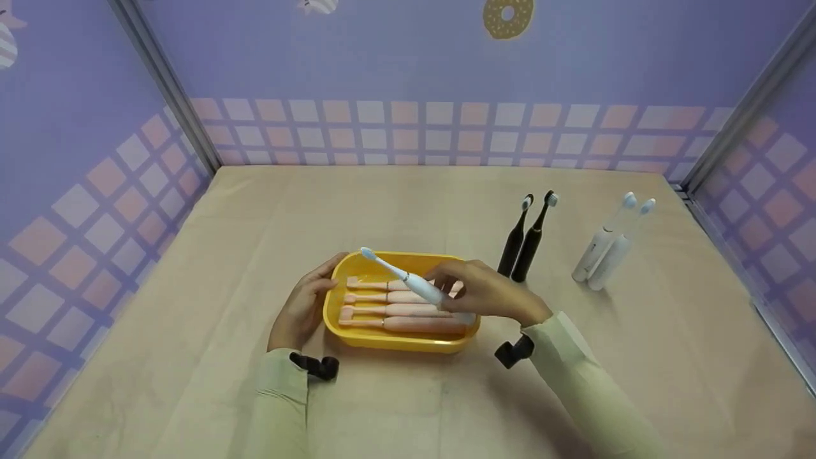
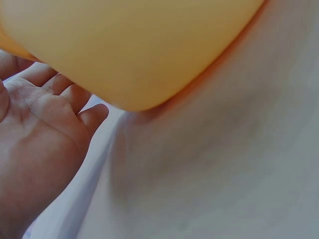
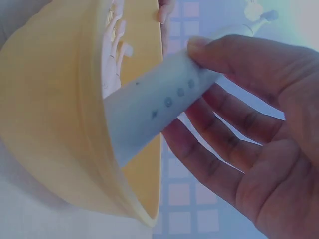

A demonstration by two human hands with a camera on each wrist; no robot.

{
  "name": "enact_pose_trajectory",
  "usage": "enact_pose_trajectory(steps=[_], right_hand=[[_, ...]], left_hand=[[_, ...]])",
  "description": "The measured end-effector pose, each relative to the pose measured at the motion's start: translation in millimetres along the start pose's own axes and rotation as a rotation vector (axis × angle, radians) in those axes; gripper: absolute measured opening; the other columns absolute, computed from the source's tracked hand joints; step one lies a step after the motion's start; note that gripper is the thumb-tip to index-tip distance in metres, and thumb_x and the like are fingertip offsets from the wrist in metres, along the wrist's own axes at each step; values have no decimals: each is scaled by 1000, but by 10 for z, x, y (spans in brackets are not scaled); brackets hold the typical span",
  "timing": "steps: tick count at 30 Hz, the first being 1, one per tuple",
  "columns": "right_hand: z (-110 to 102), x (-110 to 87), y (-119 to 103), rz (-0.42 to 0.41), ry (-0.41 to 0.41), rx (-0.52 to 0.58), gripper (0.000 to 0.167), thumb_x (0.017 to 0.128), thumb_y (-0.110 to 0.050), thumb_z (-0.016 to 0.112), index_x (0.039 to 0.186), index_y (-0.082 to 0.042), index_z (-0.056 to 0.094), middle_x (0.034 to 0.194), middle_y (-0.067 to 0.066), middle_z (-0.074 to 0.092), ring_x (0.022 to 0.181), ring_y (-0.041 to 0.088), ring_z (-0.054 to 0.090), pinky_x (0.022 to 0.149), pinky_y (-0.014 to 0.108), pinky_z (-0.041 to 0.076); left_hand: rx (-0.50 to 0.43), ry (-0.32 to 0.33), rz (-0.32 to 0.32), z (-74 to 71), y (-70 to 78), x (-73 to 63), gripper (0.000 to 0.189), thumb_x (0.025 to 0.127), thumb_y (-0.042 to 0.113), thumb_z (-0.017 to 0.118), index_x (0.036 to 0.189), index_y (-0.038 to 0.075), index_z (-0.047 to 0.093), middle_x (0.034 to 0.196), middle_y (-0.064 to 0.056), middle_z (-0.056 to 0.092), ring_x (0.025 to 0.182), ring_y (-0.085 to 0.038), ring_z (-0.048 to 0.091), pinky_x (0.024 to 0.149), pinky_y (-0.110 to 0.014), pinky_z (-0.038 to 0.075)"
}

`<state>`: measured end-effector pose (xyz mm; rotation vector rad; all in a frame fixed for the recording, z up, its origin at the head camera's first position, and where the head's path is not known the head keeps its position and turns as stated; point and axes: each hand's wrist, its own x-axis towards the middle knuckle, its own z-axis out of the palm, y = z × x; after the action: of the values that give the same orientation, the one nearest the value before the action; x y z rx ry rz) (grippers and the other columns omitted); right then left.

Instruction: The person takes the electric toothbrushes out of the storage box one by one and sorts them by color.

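Observation:
A white electric toothbrush [image 1: 421, 288] is held in my right hand [image 1: 494, 292], tilted above a yellow plastic box [image 1: 401, 345]. In the right wrist view, thumb and fingers pinch its handle [image 3: 154, 99], which shows a row of small marks; the box's rim hides its lower end. Several pale pink electric toothbrushes [image 1: 421, 324] lie side by side in the box, heads to the left. My left hand [image 1: 299, 315] grips the box's left end, thumb over the rim and fingers along the outside. The left wrist view shows the palm [image 2: 45, 119] beside the box wall.
Right of the box, two black electric toothbrushes [image 1: 528, 252] stand side by side, brush heads up. Farther right are two white electric toothbrushes [image 1: 613, 258], also together. A beige cloth [image 1: 287, 210] covers the table. Patterned panels [image 1: 408, 64] enclose the back and sides.

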<state>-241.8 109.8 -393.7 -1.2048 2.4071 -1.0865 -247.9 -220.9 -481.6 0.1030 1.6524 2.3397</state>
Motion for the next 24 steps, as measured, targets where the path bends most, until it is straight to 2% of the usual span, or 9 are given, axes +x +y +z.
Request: enact_pose_trajectory(steps=[4,14,24], right_hand=[[-20,-46,-1,9,74,23,39,85,-5,68,123,-9,61,108,6,67,94,18,65,77,28,58],[-56,-136,42,-19,229,72,39,84,-6,71,121,-12,63,101,5,69,91,19,64,77,36,58],[-54,-229,113,-29,425,29,40,82,-6,74,120,-9,61,101,7,68,90,19,66,75,34,59]], left_hand=[[-4,2,-5,4,4,2,59,96,1,37,153,10,26,160,-1,21,147,-13,20,117,-30,26],[-4,1,-5,-2,2,5,60,95,0,37,153,9,26,160,-2,22,147,-15,20,118,-31,25],[-16,15,1,19,7,3,59,95,-1,38,153,9,27,160,-1,22,147,-13,19,118,-31,25]])
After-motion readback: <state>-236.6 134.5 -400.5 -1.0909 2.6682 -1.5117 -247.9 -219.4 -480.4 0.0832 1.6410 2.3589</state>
